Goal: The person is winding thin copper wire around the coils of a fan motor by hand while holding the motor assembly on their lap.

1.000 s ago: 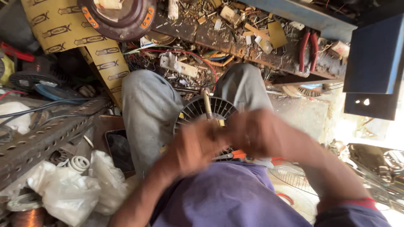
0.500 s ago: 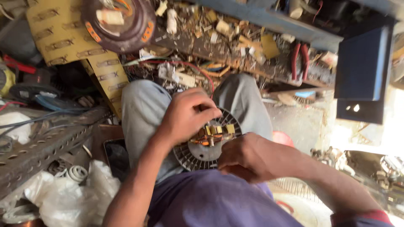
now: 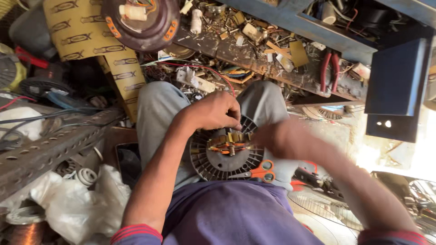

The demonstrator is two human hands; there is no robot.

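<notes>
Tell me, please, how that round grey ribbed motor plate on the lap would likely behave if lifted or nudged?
The round ribbed plate looks rigid, and its copper windings suggest it is heavy for its size. Resting on the sloping lap, steadied by the left hand, it might slide if nudged. The orange-handled scissors lying on its rim would probably slip off.

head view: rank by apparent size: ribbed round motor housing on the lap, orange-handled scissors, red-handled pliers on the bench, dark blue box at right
1. dark blue box
2. ribbed round motor housing, partly covered by the hands
3./4. orange-handled scissors and red-handled pliers look alike; the pliers lie farther from the camera, so no ranking.
</notes>
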